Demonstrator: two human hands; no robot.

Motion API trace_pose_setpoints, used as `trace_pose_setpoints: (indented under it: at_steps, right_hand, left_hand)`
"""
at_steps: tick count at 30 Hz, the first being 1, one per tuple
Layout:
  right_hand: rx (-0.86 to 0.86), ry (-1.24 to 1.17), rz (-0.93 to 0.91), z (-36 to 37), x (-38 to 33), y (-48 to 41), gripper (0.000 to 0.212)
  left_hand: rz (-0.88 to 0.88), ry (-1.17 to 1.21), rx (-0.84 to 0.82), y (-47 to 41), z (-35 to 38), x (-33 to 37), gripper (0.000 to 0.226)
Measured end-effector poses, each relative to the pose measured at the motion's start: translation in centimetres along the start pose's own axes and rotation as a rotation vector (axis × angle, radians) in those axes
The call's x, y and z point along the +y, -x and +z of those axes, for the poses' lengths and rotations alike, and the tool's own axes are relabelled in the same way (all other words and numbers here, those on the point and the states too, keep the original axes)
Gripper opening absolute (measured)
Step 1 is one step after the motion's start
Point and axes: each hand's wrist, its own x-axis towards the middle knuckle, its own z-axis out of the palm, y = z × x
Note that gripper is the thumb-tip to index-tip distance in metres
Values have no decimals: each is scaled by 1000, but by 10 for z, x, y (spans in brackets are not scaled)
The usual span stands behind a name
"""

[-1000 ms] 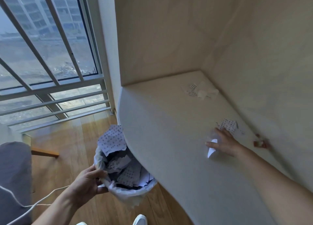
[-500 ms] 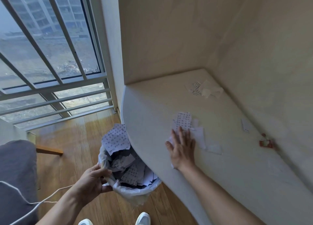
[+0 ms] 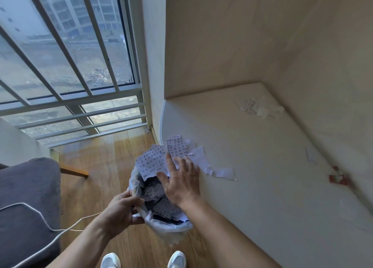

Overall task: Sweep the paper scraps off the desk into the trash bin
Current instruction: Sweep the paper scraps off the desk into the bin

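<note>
My left hand (image 3: pixel 121 209) grips the rim of the trash bin (image 3: pixel 161 225), which has a white liner, holds several printed scraps, and sits just below the desk's left edge. My right hand (image 3: pixel 179 181) lies flat with fingers spread at that edge, half over the bin, pushing printed paper scraps (image 3: pixel 177 146) and white torn pieces (image 3: pixel 222 172) toward it. More scraps (image 3: pixel 260 109) lie in the desk's far corner. One small white scrap (image 3: pixel 310 156) rests near the right wall. The cream desk (image 3: pixel 272 197) fills the right side.
A small red and white object (image 3: pixel 338 178) lies by the right wall. A grey cushioned seat (image 3: pixel 26 207) with a white cable (image 3: pixel 46 227) across it stands at left. Wooden floor, my white shoes (image 3: pixel 176 259) and a barred window (image 3: pixel 66 65) surround the bin.
My right hand has swept from near the right wall across the desk to its left edge, dragging scraps along. The bin and my left hand stayed in place under the edge.
</note>
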Motion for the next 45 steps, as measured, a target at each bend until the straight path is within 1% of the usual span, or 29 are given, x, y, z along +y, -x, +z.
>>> trace_pose_setpoints:
  at_steps: [3, 8, 12, 14, 15, 16, 17, 18, 19, 20, 21, 22, 23, 24, 25, 26, 28, 30, 31, 33, 35, 38, 41, 45]
  right_hand:
    - [-27, 18, 5, -4, -12, -8, 85]
    - [-154, 186, -91, 12, -24, 1, 67]
    - [-214, 304, -232, 32, -23, 23, 70]
    - [-239, 248, -329, 37, -22, 34, 67]
    - [-222, 175, -388, 37, -22, 39, 60]
    - [-160, 99, -457, 35, -21, 42, 52]
    - [-46, 22, -518, 32, -20, 46, 45]
    - [89, -51, -537, 29, -16, 47, 39]
    - [218, -108, -496, 26, -8, 45, 38]
    - [332, -125, -392, 20, 0, 40, 41]
    - [419, -112, -215, 12, 10, 33, 47]
    - [438, -94, 18, 2, 22, 27, 53]
    - [370, -100, 242, -5, 32, 20, 59]
    - [240, -140, 410, -11, 40, 16, 63]
    - [123, -172, 482, -10, 43, 15, 66]
    - [62, -159, 456, -7, 42, 16, 68]
    - [35, -121, 275, 7, 27, 23, 77]
    - [-15, -137, 84, 15, 3, 34, 88]
    - [-72, -171, -3, 19, -9, 38, 84]
    - [-210, -294, -143, 19, -31, 45, 65]
    - [-248, -424, -164, 17, -41, 47, 58]
    - [-234, -523, -95, 12, -36, 40, 57]
    - [-194, -565, -77, 2, -33, 35, 57]
    - [-125, -741, -81, -26, -45, 31, 53]
  left_hand:
    - [-4, -12, 10, 1, -5, 2, 56]
    - [26, -17, -1, 1, -14, 7, 53]
    - [26, -7, -2, 2, -23, 10, 49]
    - [25, 0, 0, 4, -27, 11, 54]
    - [24, -2, -4, 4, -30, 11, 57]
    - [26, -9, -8, 4, -33, 11, 60]
    - [29, -20, -10, 5, -36, 11, 62]
    - [32, -28, -12, 5, -38, 10, 62]
    - [35, -33, -15, 4, -40, 9, 61]
    - [38, -33, -18, 4, -42, 9, 61]
    - [41, -32, -17, 5, -42, 9, 61]
    - [42, -31, -18, 6, -42, 9, 62]
    - [42, -27, -17, 6, -43, 10, 62]
    - [42, -24, -17, 6, -43, 10, 62]
    - [41, -24, -20, 6, -44, 10, 61]
    - [41, -23, -23, 5, -45, 10, 60]
    - [39, -23, -26, 5, -47, 10, 55]
    - [40, -10, -20, 5, -48, 11, 55]
    - [42, -6, -18, 6, -49, 11, 57]
    - [49, -6, -12, 8, -53, 13, 62]
    - [61, -11, -9, 11, -58, 15, 62]
    - [88, 4, 23, 21, -67, 19, 54]
    - [110, 31, 67, 40, -87, 29, 48]
    - [156, 52, 156, 80, -117, 49, 47]
